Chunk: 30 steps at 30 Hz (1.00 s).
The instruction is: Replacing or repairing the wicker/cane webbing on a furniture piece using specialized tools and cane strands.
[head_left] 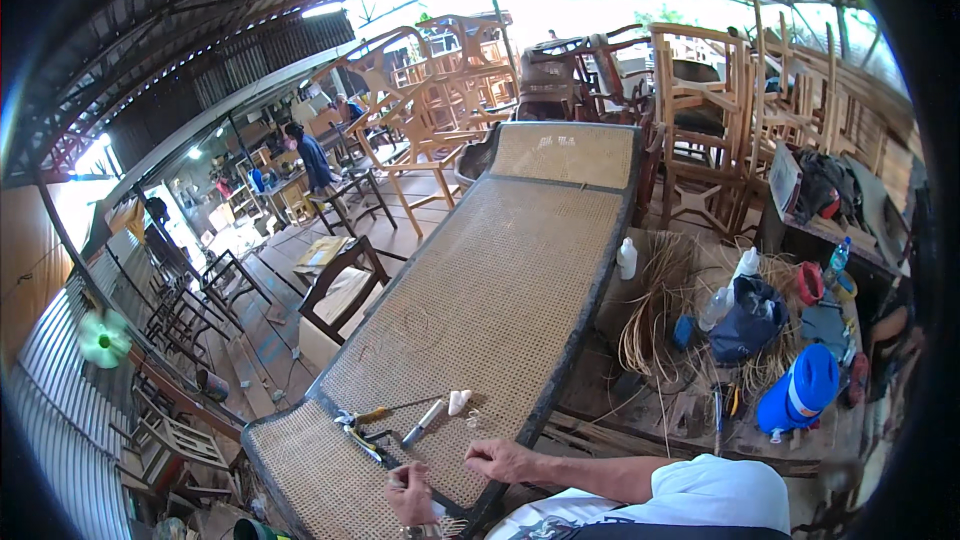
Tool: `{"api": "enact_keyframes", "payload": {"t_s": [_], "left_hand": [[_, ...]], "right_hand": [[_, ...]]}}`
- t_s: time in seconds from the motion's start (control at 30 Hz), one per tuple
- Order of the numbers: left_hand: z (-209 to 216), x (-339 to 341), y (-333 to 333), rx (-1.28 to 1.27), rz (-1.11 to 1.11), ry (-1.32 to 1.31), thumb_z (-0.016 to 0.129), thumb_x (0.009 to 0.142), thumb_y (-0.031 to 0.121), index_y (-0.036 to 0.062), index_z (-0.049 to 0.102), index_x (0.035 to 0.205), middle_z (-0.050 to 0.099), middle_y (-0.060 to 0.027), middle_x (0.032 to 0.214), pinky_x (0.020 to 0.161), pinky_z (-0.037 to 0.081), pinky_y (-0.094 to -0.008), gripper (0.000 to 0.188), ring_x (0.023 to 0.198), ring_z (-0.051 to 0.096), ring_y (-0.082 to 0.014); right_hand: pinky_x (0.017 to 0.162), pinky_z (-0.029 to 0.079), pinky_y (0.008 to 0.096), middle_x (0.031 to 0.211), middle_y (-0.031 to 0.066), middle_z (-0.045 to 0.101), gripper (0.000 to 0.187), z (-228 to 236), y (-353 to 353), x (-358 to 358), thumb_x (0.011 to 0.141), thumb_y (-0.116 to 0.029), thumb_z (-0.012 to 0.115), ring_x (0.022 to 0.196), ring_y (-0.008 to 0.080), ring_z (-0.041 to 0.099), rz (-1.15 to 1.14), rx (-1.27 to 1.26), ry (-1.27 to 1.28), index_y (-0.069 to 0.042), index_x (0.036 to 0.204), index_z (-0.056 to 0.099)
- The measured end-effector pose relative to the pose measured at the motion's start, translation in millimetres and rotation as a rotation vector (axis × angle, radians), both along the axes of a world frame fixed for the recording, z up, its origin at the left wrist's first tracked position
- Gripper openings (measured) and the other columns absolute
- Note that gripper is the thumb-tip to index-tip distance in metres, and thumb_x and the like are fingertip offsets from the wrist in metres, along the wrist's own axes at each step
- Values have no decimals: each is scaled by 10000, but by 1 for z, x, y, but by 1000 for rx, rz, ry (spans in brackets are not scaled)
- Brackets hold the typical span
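A long woven cane panel (470,270) in a dark frame stretches away from me, with a raised headrest at its far end. My left hand (410,493) is closed over its near end, fingers curled; what they hold, if anything, is too small to make out. Just right of it my right hand (500,460) is pinched closed above the cane by the dark right edge, its contents also hidden. Beyond my hands lie a thin tool with a yellow handle (373,414), pliers (360,437), a pale tube (424,422) and a small white lump (459,401).
On the right, a wooden bench holds loose cane strands (655,310), a dark blue bag (748,320), a blue roll (800,390) and a white bottle (627,258). Wooden chair frames (700,120) are stacked behind. A dark chair (345,285) stands left; a person (313,160) is farther off.
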State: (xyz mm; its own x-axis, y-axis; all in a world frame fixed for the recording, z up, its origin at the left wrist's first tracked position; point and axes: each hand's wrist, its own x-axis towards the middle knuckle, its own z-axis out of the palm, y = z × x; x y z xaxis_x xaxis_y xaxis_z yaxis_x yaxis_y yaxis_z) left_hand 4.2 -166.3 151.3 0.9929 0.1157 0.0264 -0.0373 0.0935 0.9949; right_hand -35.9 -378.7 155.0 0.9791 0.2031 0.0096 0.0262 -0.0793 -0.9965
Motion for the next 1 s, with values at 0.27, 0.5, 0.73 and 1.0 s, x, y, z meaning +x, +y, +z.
{"api": "enact_keyframes", "payload": {"t_s": [0.27, 0.5, 0.73, 1.0], "left_hand": [[35, -11, -35, 67, -239, 38, 690, 980, 209, 15, 713, 1061, 708, -31, 809, 443, 382, -205, 211, 523, 515, -38], [79, 37, -60, -92, -284, 60, 751, 916, 160, 57, 734, 899, 560, 67, 672, 468, 320, -207, 106, 550, 447, -17], [87, 37, -48, -394, -337, 134, 742, 933, 206, 42, 716, 1030, 637, 45, 744, 452, 330, -185, 192, 527, 474, -16], [47, 31, 1, -262, 16, 216, 747, 922, 202, 71, 663, 947, 711, -26, 817, 418, 342, -177, 157, 496, 481, -21]], "right_hand": [[566, 457, 275, 725, -28, 587, 143, 35, 8, 9, 997, -162, 600, 640, 71, 553, -34, -73, -103, -33, 1025, 655], [553, 416, 251, 731, -46, 595, 216, 53, 4, 48, 1028, -171, 529, 636, 48, 529, -157, 246, -50, -72, 896, 667], [471, 410, 197, 736, 13, 636, 133, 102, 20, 41, 1013, -146, 581, 557, 49, 543, -120, 492, 108, -32, 968, 631], [483, 384, 169, 707, -16, 594, 92, 56, 25, 26, 1002, -153, 629, 564, 26, 510, 2, 251, 267, -69, 963, 635]]}}
